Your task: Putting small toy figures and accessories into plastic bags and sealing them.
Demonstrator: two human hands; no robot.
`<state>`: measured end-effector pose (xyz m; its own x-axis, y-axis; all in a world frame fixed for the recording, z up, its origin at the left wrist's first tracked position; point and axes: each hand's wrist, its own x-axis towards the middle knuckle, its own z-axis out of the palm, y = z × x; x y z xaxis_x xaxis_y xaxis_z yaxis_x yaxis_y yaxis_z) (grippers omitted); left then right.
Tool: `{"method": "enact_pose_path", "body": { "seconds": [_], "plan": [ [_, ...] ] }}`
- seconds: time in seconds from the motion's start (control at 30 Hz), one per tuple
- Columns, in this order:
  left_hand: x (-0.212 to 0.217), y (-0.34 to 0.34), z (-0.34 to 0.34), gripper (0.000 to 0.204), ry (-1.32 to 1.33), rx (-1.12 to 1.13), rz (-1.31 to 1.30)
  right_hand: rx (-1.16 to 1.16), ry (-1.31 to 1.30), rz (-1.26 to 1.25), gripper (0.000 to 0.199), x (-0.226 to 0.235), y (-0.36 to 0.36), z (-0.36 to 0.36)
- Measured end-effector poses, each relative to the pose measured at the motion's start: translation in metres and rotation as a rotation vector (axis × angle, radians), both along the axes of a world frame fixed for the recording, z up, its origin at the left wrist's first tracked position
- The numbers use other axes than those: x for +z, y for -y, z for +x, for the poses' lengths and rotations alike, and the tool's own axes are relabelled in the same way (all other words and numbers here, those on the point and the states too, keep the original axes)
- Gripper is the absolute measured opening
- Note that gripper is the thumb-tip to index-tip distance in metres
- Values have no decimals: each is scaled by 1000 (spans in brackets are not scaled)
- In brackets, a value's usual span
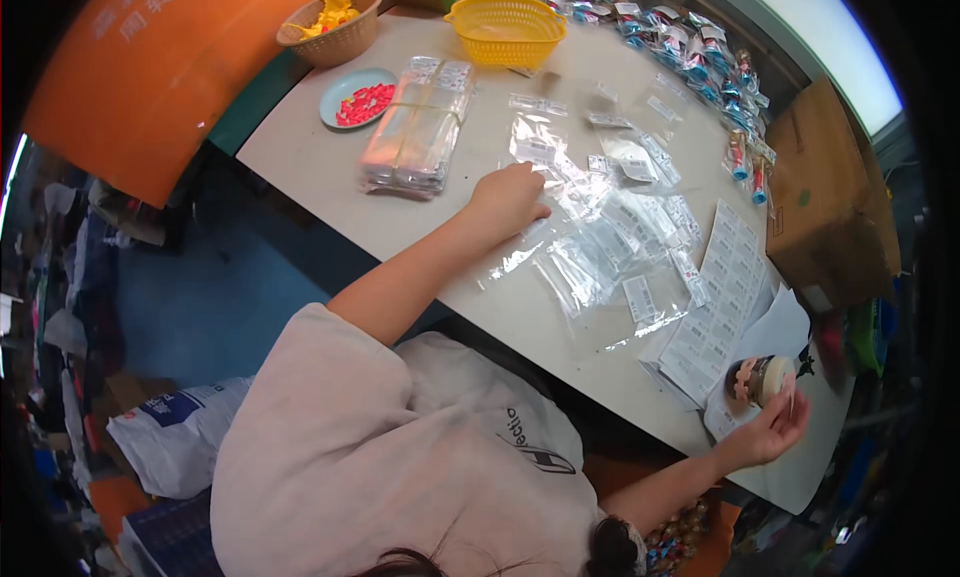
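Note:
My left hand (507, 201) lies on a loose heap of small clear plastic bags (600, 242) in the middle of the pale table (320, 167). Its fingers are curled down onto one bag at the heap's near edge. My right hand (772, 429) is at the table's right end, palm up, pinching a small white sticker between thumb and fingers. It is just beside a round roll-like object (757, 377) that stands on white sheets of printed labels (722, 297).
A banded stack of clear bags (418, 127), a blue plate of red pieces (360, 100), a wicker bowl of yellow pieces (335, 27) and a yellow basket (505, 32) stand at the far side. Filled packets (690, 47) line the far edge. A cardboard box (825, 197) is at the right.

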<state>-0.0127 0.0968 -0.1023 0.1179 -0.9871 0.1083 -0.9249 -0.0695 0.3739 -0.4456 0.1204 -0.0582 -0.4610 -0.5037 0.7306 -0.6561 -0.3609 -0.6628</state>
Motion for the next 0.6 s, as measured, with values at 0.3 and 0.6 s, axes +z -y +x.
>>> {"method": "enact_pose_path", "body": {
  "seconds": [0.3,0.6],
  "plan": [
    [0,14,4,19,-331,-65,-130,683,-68,511,29,55,67,146],
    [29,38,1,17,-1091,-46,-381,909,44,701,32,44,111,209]
  ]
}}
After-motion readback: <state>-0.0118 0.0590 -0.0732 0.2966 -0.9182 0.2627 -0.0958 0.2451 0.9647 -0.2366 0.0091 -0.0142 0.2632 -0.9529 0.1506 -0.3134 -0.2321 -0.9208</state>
